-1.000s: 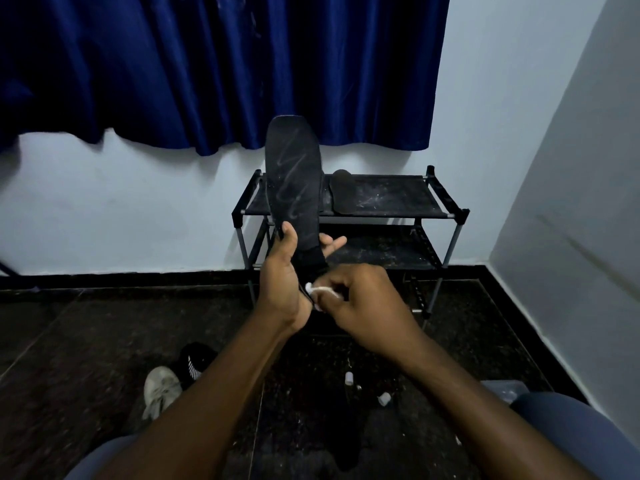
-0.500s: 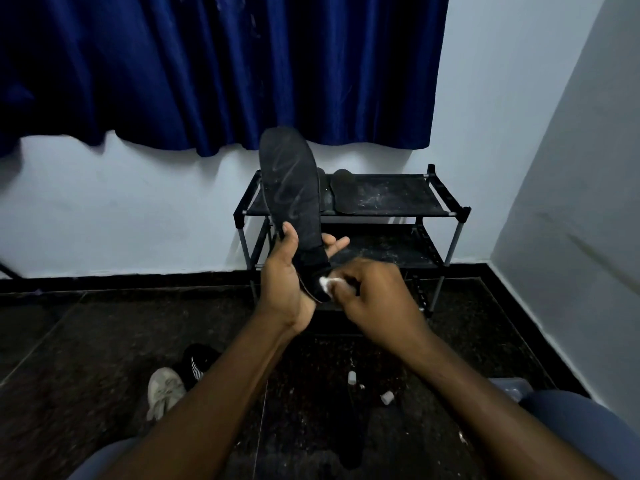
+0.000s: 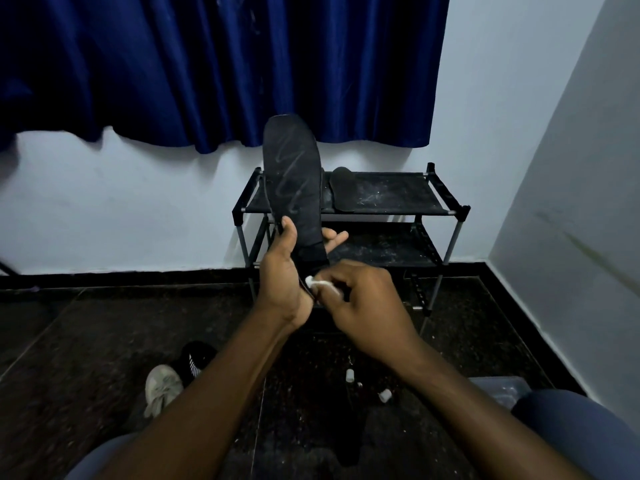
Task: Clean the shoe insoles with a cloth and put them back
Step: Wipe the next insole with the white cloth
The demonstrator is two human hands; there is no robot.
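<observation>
My left hand [image 3: 282, 271] grips the heel end of a black insole [image 3: 292, 174] and holds it upright, toe up, with pale streaks on its face. My right hand [image 3: 360, 303] is closed on a small white cloth [image 3: 320, 284] pressed against the insole's heel, just right of my left palm. A second black insole [image 3: 344, 188] lies flat on the top shelf of the black shoe rack [image 3: 446, 199] behind. On the floor at lower left stand a white shoe [image 3: 161, 388] and a black shoe [image 3: 197, 358].
The rack stands against the white wall under a blue curtain [image 3: 221, 67]. Two small white caps [image 3: 349, 375] lie on the dark floor. A grey box [image 3: 498, 388] sits at the right by my knee. The right wall is close.
My right hand with the cloth slid down and slightly left on the insole's heel. The insole has tipped a little between frames, and my left hand's grip is unchanged.
</observation>
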